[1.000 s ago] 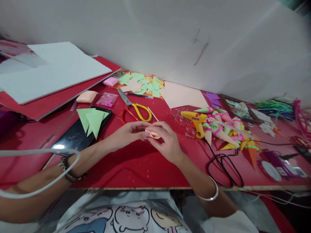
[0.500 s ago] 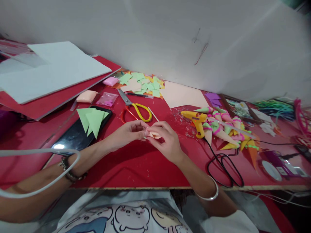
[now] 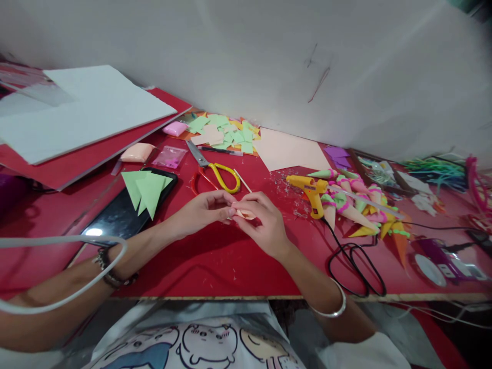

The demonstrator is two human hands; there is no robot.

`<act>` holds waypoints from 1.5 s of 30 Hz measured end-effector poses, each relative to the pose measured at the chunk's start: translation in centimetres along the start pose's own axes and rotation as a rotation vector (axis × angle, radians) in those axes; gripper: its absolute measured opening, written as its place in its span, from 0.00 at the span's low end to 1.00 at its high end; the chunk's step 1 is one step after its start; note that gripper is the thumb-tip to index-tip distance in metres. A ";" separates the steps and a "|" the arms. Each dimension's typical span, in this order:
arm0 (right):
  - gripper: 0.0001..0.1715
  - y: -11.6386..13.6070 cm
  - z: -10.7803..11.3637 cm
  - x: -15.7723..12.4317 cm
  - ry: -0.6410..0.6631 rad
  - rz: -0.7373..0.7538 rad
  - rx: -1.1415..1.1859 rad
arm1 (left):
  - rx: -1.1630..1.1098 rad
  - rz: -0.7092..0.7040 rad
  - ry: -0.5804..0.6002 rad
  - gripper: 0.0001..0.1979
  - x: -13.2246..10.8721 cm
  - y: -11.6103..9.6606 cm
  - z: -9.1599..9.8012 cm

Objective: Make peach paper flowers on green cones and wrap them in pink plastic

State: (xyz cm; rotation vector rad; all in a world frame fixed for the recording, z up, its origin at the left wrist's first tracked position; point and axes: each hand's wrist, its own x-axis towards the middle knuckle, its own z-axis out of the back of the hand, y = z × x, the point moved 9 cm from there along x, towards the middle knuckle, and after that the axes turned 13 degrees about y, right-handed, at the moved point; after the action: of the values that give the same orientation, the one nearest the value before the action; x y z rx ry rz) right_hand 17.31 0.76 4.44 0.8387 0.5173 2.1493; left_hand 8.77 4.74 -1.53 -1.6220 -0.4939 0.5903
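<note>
A small rolled piece of pale peach paper (image 3: 246,214) is pinched between my two hands above the red table. My left hand (image 3: 207,209) closes thumb and fingertips on its left end. The fingers of my right hand (image 3: 265,223) wrap round its right end, where an open rim shows; much of the paper is hidden. Just beyond my hands lie scissors (image 3: 225,177) with one yellow and one red handle, and a thin white stick (image 3: 243,181). Green paper triangles (image 3: 148,192) rest on a black phone (image 3: 115,225) left of my left hand.
To the right are a yellow glue gun (image 3: 312,192) with a looped black cord (image 3: 353,266) and a pile of decorated paper cones (image 3: 355,207). Paper scraps (image 3: 226,130) and a peach sheet (image 3: 290,151) lie by the wall. White boards (image 3: 88,113) fill the back left.
Almost nothing differs. My hands stay in the same place round the peach paper, with only a very slight shift of the fingers.
</note>
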 end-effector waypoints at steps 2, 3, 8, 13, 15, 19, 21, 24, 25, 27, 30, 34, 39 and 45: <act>0.10 0.0 0.0 0.0 -0.002 0.000 0.010 | 0.080 -0.028 0.006 0.10 0.0 -0.4 0.0; 0.10 0.0 0.1 0.0 -0.006 0.004 0.018 | 0.131 -0.046 0.011 0.10 -0.1 -0.7 0.0; 0.10 -0.2 0.7 0.1 -0.056 -0.022 0.056 | 0.544 -0.108 0.015 0.17 -0.5 -2.3 0.0; 0.07 -0.8 1.3 0.1 -0.117 -0.093 0.104 | 1.222 -0.142 0.038 0.27 -0.8 -2.9 -0.7; 0.07 -1.2 1.3 0.1 -0.123 -0.121 0.142 | 1.387 -0.102 0.032 0.26 -0.7 -2.5 -0.5; 0.07 -1.8 1.1 -0.1 -0.133 -0.150 0.212 | 1.510 -0.042 0.012 0.22 -0.6 -2.0 -0.2; 0.08 -2.0 1.0 -0.1 -0.136 -0.153 0.233 | 1.556 -0.029 0.001 0.20 -0.6 -2.0 -0.4; 0.08 -2.1 0.9 -0.1 -0.138 -0.159 0.251 | 1.632 -0.017 -0.025 0.18 -0.6 -1.9 -0.9; 0.08 -2.1 0.8 -0.2 -0.139 -0.161 0.255 | 1.651 -0.012 -0.038 0.17 -0.6 -1.9 -1.0; 0.08 -2.2 0.8 -0.2 -0.144 -0.166 0.269 | 1.665 -0.008 -0.070 0.14 -0.6 -1.8 -1.0; 0.08 -2.9 0.6 -0.4 -0.154 -0.212 0.348 | 1.658 -0.023 -0.099 0.11 -0.5 -1.8 -0.8; 0.09 -4.4 0.1 -0.7 -0.158 -0.328 0.540 | 1.647 -0.040 -0.105 0.08 -0.5 -1.7 -0.6; 0.09 -4.8 -0.3 -0.9 -0.170 -0.382 0.706 | 1.449 -0.031 -0.118 0.08 -0.6 -2.0 -0.2; 0.09 -4.2 0.0 -0.8 -0.198 -0.334 0.711 | 1.244 -0.091 -0.149 0.14 -1.0 -2.2 -0.1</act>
State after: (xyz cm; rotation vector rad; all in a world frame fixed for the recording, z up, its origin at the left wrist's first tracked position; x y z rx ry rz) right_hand 19.87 2.84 1.66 1.2217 1.2552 1.5497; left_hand 8.11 4.34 0.76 -0.3748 -0.2018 0.7333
